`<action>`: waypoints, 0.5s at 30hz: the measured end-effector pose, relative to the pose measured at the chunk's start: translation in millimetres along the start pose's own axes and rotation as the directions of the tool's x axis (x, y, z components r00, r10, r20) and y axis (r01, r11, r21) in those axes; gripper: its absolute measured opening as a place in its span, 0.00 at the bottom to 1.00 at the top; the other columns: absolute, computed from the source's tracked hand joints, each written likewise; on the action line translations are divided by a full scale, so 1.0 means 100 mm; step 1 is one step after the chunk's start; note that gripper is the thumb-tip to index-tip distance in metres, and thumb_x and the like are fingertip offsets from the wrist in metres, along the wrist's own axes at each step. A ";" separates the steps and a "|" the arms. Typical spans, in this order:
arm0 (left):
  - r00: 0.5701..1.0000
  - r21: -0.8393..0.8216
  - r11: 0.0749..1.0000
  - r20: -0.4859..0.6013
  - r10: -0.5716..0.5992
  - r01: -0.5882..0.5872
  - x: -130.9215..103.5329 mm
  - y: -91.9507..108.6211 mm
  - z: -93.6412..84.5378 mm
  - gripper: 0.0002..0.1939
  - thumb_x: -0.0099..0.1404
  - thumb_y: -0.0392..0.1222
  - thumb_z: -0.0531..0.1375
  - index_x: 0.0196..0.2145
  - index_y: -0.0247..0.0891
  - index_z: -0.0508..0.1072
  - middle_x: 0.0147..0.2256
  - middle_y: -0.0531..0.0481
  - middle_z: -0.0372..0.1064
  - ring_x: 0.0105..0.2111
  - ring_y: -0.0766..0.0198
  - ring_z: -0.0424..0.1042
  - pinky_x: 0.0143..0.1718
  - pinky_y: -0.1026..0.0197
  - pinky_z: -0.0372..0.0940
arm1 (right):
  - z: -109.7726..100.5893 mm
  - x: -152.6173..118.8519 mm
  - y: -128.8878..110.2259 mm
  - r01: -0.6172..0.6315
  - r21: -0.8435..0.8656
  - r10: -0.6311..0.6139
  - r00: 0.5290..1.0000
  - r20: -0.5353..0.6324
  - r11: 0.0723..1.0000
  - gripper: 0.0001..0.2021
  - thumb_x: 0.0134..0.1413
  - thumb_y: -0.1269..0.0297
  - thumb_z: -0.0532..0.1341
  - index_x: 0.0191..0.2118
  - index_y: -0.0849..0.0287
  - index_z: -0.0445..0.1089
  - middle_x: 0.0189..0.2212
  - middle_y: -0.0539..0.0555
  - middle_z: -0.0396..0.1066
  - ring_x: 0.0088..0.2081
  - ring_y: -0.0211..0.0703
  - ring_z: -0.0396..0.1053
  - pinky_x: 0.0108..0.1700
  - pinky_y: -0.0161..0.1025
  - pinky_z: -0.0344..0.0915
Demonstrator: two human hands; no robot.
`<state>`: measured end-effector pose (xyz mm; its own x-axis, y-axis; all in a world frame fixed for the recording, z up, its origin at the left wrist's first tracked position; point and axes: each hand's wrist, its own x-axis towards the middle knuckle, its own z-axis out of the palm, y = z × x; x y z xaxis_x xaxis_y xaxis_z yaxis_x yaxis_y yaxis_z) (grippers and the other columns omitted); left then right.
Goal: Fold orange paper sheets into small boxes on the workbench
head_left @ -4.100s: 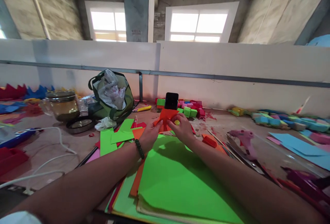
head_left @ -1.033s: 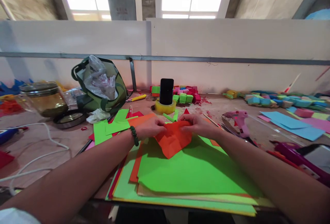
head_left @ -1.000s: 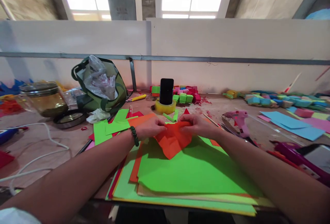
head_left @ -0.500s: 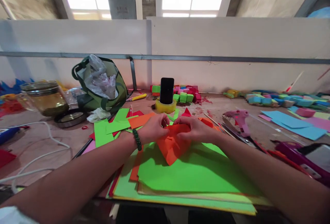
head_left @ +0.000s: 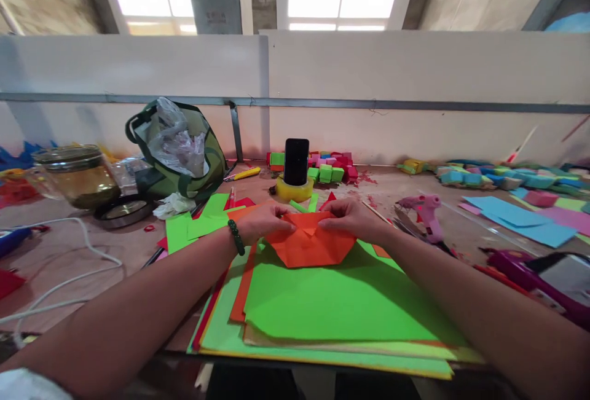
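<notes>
Between my two hands is a folded sheet of orange paper [head_left: 313, 245], its wide lower edge lying over a stack of coloured sheets. My left hand [head_left: 266, 223], below a dark green bead bracelet, pinches the paper's upper left side. The upper right side is pinched by my right hand [head_left: 346, 215]. Creases and a small pointed flap show in the paper's middle. Underneath, a bright green sheet [head_left: 341, 308] tops the stack, with orange, red and yellow edges showing below it.
A phone [head_left: 296, 161] stands in a yellow tape roll [head_left: 295, 190]. Folded paper blocks [head_left: 329, 172] lie behind it. At left are a glass jar [head_left: 76, 179], a green bag [head_left: 203, 160] and a white cable [head_left: 99, 246]. Rightward lie a pink glue gun [head_left: 428, 212] and blue sheets [head_left: 516, 212].
The orange paper has gone from a downward-pointing shape to a wide, flat-bottomed one. My hands have moved farther apart, each gripping one side.
</notes>
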<state>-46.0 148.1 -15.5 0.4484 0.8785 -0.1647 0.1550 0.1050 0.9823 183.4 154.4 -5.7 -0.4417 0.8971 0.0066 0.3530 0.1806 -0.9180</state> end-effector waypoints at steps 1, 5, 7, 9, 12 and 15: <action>1.000 -0.014 1.000 0.006 0.000 0.000 0.00 0.00 -0.01 0.12 0.42 0.34 0.67 0.27 0.33 0.72 0.26 0.53 0.72 0.25 0.69 0.69 0.28 0.67 0.63 | 0.01 0.00 -0.01 -0.030 0.032 0.030 0.999 0.016 0.999 0.16 0.31 0.56 0.71 0.26 0.62 0.70 0.20 0.46 0.65 0.22 0.31 0.58 0.23 0.31 0.50; 1.000 -0.017 1.000 -0.012 -0.006 0.006 -0.02 0.03 0.02 0.17 0.43 0.34 0.67 0.34 0.34 0.73 0.28 0.52 0.72 0.25 0.68 0.69 0.27 0.66 0.62 | 0.09 -0.02 -0.02 -0.110 0.135 0.111 0.994 0.004 0.985 0.17 0.30 0.60 0.70 0.28 0.61 0.68 0.19 0.44 0.65 0.21 0.30 0.59 0.23 0.31 0.50; 0.999 0.023 0.999 0.044 0.025 -0.026 -0.03 0.04 0.03 0.17 0.45 0.36 0.66 0.36 0.33 0.75 0.30 0.51 0.73 0.27 0.68 0.69 0.28 0.67 0.61 | 0.12 -0.02 -0.01 -0.125 0.161 0.126 0.992 0.003 0.979 0.16 0.31 0.61 0.69 0.28 0.60 0.65 0.17 0.42 0.64 0.19 0.29 0.57 0.23 0.30 0.48; 0.993 0.092 0.994 0.107 0.053 -0.063 -0.03 0.03 0.03 0.14 0.48 0.39 0.66 0.35 0.32 0.77 0.31 0.50 0.73 0.27 0.68 0.68 0.29 0.67 0.60 | 0.13 -0.01 0.00 -0.125 0.157 0.122 0.992 0.026 0.980 0.15 0.32 0.62 0.69 0.28 0.59 0.64 0.17 0.42 0.64 0.19 0.29 0.56 0.23 0.30 0.48; 0.993 0.181 0.982 0.110 0.038 -0.057 -0.01 -0.01 0.03 0.11 0.50 0.42 0.65 0.30 0.31 0.78 0.27 0.51 0.73 0.25 0.69 0.64 0.27 0.67 0.58 | 0.13 0.00 0.02 -0.088 0.119 0.083 0.995 0.051 0.989 0.14 0.32 0.63 0.68 0.26 0.60 0.65 0.19 0.43 0.65 0.21 0.30 0.58 0.24 0.31 0.49; 0.991 0.221 0.971 0.115 0.073 -0.097 0.00 -0.02 0.03 0.10 0.49 0.41 0.65 0.30 0.33 0.78 0.26 0.53 0.71 0.26 0.68 0.63 0.27 0.66 0.57 | 0.13 0.01 0.05 -0.060 0.099 0.055 0.997 0.055 0.993 0.14 0.32 0.62 0.69 0.26 0.61 0.65 0.20 0.43 0.64 0.22 0.30 0.58 0.25 0.30 0.50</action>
<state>-43.4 146.2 -17.8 0.5564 0.8246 -0.1018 0.3012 -0.0860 0.9497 173.9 151.3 -15.2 -0.4662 0.8822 -0.0655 0.2955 0.0854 -0.9515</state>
